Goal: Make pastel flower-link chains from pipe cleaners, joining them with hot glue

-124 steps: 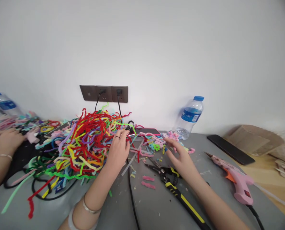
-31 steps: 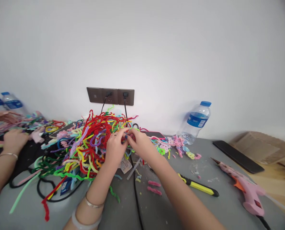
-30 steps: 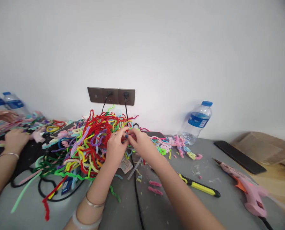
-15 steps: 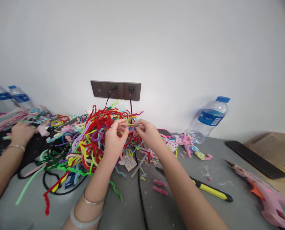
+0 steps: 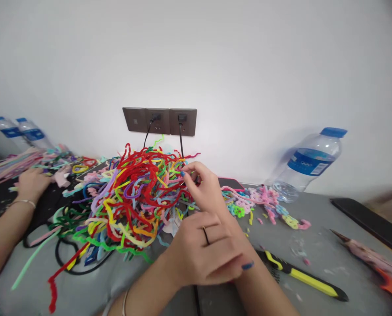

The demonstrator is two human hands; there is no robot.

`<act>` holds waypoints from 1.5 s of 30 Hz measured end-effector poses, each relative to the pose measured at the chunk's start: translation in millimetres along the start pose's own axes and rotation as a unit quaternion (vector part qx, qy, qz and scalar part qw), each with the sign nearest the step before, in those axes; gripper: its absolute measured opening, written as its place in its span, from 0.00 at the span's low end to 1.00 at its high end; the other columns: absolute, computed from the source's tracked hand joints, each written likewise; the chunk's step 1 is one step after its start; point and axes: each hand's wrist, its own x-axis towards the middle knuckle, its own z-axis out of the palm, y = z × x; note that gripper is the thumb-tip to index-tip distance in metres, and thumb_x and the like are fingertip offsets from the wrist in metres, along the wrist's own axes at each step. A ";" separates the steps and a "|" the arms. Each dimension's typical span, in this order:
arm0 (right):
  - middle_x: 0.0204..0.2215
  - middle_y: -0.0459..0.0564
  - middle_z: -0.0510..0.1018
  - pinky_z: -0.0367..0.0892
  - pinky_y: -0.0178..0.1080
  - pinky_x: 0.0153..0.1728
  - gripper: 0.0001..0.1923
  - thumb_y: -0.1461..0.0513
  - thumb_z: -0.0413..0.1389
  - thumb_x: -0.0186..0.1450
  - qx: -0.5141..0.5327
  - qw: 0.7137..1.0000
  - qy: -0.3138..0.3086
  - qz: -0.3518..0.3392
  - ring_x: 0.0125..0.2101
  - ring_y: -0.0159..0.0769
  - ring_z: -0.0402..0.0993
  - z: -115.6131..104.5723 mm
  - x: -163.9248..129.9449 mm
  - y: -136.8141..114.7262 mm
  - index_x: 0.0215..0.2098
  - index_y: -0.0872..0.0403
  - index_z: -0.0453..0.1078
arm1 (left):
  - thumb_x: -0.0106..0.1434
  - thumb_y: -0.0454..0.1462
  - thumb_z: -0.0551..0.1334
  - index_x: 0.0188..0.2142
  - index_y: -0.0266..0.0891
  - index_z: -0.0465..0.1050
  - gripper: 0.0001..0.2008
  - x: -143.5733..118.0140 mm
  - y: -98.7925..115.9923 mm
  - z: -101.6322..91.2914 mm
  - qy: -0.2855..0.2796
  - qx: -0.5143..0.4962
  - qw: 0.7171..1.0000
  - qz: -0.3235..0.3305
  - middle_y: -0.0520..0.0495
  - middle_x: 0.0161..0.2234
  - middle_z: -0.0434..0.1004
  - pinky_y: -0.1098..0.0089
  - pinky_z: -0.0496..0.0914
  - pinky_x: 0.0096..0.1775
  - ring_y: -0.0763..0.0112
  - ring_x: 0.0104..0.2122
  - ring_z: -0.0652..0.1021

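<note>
Grey desk (image 5: 317, 245) against a white wall, with a tangled pile of pipe cleaners (image 5: 133, 197) left of centre. Right hand (image 5: 205, 188) at frame centre reaches into the pile's right edge, fingers (image 5: 186, 172) narrow and pinching strands; left hand (image 5: 205, 252) at lower centre crosses over the right forearm, fingers loosely curled, holding nothing visible. Water bottle (image 5: 309, 162) stands at right, yellow-handled pliers (image 5: 301, 281) lie lower right, and another person's hand (image 5: 31, 184) rests at left.

pipe cleaner pile (image 5: 133, 197) left, bottle (image 5: 309, 164) right
</note>
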 end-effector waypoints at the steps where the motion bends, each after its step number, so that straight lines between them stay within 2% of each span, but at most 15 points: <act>1: 0.31 0.49 0.78 0.67 0.37 0.33 0.06 0.65 0.51 0.65 0.016 0.999 -0.007 -0.032 0.28 0.34 0.71 3.2 -0.7 -5.4 0.35 0.53 0.70 | 0.69 0.34 0.55 0.31 0.37 0.70 0.10 -0.4 1.7 1.3 0.002 -0.003 1.000 0.012 0.51 0.22 0.77 0.68 0.68 0.29 0.73 0.22 0.73; 3: 0.31 0.48 0.78 0.68 0.37 0.37 0.07 0.65 0.51 0.66 0.037 0.992 -0.052 -0.106 0.31 0.35 0.72 11.3 -2.7 -13.6 0.34 0.52 0.70 | 0.69 0.33 0.55 0.31 0.38 0.70 0.10 -1.1 3.9 2.2 -0.001 0.001 1.000 0.023 0.52 0.23 0.78 0.68 0.68 0.30 0.74 0.22 0.73; 5: 0.31 0.48 0.79 0.67 0.38 0.42 0.08 0.66 0.52 0.67 0.034 0.977 -0.133 -0.166 0.35 0.35 0.73 20.7 -5.7 -17.0 0.33 0.52 0.71 | 0.69 0.34 0.56 0.31 0.38 0.70 0.09 -1.9 5.3 2.0 0.000 0.014 1.000 0.028 0.54 0.22 0.77 0.68 0.69 0.31 0.75 0.21 0.72; 7: 0.32 0.47 0.79 0.65 0.38 0.43 0.08 0.66 0.54 0.68 -0.006 0.955 -0.232 -0.184 0.36 0.34 0.73 30.0 -9.6 -16.4 0.33 0.51 0.73 | 0.69 0.34 0.57 0.32 0.37 0.70 0.09 -2.8 6.0 1.9 0.005 0.022 0.999 0.028 0.54 0.21 0.75 0.68 0.69 0.32 0.75 0.21 0.71; 9: 0.33 0.47 0.79 0.63 0.39 0.42 0.07 0.66 0.56 0.68 -0.085 0.936 -0.302 -0.157 0.38 0.35 0.73 38.1 -14.1 -14.5 0.34 0.51 0.75 | 0.69 0.34 0.56 0.32 0.37 0.70 0.09 -3.6 5.9 2.2 0.010 0.019 0.999 0.026 0.54 0.21 0.76 0.67 0.70 0.34 0.74 0.21 0.72; 13: 0.39 0.49 0.81 0.57 0.43 0.45 0.08 0.65 0.54 0.70 -0.213 0.925 -0.306 -0.069 0.42 0.38 0.73 47.9 -20.9 -15.5 0.39 0.52 0.76 | 0.70 0.33 0.54 0.32 0.38 0.69 0.10 -3.0 4.5 3.4 0.008 -0.013 1.000 0.017 0.53 0.22 0.77 0.67 0.71 0.34 0.74 0.22 0.73; 16: 0.41 0.48 0.82 0.55 0.44 0.46 0.08 0.64 0.54 0.70 -0.233 0.923 -0.304 -0.031 0.43 0.38 0.74 49.1 -22.4 -18.9 0.41 0.50 0.76 | 0.71 0.33 0.53 0.32 0.38 0.69 0.11 -2.0 3.7 3.5 0.009 -0.030 0.999 0.010 0.52 0.23 0.78 0.67 0.71 0.32 0.74 0.22 0.73; 20: 0.39 0.46 0.82 0.53 0.45 0.45 0.05 0.63 0.58 0.67 -0.258 0.913 -0.315 -0.002 0.43 0.40 0.74 48.9 -22.4 -19.8 0.37 0.47 0.76 | 0.70 0.33 0.55 0.32 0.38 0.70 0.10 -2.0 2.9 2.9 0.021 -0.031 0.999 0.003 0.52 0.23 0.78 0.67 0.71 0.33 0.73 0.22 0.74; 25: 0.33 0.47 0.81 0.52 0.45 0.44 0.08 0.63 0.57 0.68 -0.260 0.920 -0.293 0.005 0.38 0.38 0.75 53.7 -24.3 -17.3 0.31 0.49 0.75 | 0.70 0.33 0.53 0.32 0.38 0.69 0.10 -2.3 0.5 3.2 0.020 -0.041 0.999 -0.001 0.51 0.24 0.78 0.67 0.70 0.32 0.73 0.22 0.73; 29: 0.29 0.46 0.79 0.53 0.43 0.43 0.09 0.66 0.54 0.67 -0.203 0.946 -0.251 -0.014 0.34 0.35 0.73 55.6 -24.9 -12.4 0.30 0.52 0.72 | 0.70 0.33 0.52 0.32 0.38 0.68 0.10 -3.0 -1.8 4.7 0.013 -0.037 0.999 -0.006 0.51 0.24 0.78 0.68 0.71 0.32 0.73 0.23 0.72; 34: 0.19 0.38 0.66 0.57 0.37 0.33 0.06 0.69 0.54 0.60 0.008 0.980 -0.199 0.027 0.22 0.30 0.62 49.3 -21.0 4.0 0.29 0.52 0.66 | 0.69 0.32 0.52 0.31 0.39 0.68 0.10 -1.4 -5.3 1.2 0.028 -0.015 0.999 -0.023 0.50 0.23 0.76 0.67 0.71 0.32 0.71 0.23 0.71; 39: 0.23 0.41 0.66 0.58 0.35 0.26 0.03 0.60 0.54 0.63 0.248 0.956 -0.124 0.090 0.22 0.31 0.60 35.9 -13.5 12.1 0.32 0.50 0.63 | 0.69 0.32 0.52 0.33 0.39 0.69 0.10 -4.8 -14.8 -10.9 0.051 0.002 0.997 -0.062 0.48 0.25 0.76 0.66 0.69 0.34 0.68 0.27 0.72; 42: 0.26 0.43 0.67 0.61 0.35 0.28 0.08 0.55 0.54 0.63 0.299 0.947 -0.064 0.097 0.26 0.32 0.64 26.1 -6.7 10.0 0.32 0.50 0.62 | 0.70 0.34 0.52 0.36 0.40 0.68 0.08 -10.7 -25.9 -16.5 0.120 0.017 0.980 -0.157 0.48 0.28 0.73 0.68 0.68 0.36 0.68 0.31 0.73; 43: 0.27 0.43 0.68 0.62 0.35 0.29 0.09 0.54 0.55 0.63 0.311 0.944 -0.033 0.102 0.27 0.32 0.65 22.6 -4.5 9.5 0.33 0.50 0.63 | 0.70 0.35 0.53 0.38 0.40 0.67 0.06 -12.2 -30.1 -17.5 0.159 0.025 0.965 -0.208 0.48 0.31 0.72 0.68 0.68 0.37 0.69 0.32 0.72; 45: 0.27 0.42 0.68 0.62 0.34 0.30 0.10 0.54 0.57 0.63 0.320 0.940 0.031 0.116 0.27 0.32 0.65 15.2 -0.8 9.5 0.33 0.50 0.64 | 0.71 0.37 0.52 0.42 0.41 0.65 0.05 -13.6 -38.1 -18.6 0.227 0.013 0.939 -0.257 0.49 0.33 0.70 0.69 0.68 0.39 0.70 0.33 0.72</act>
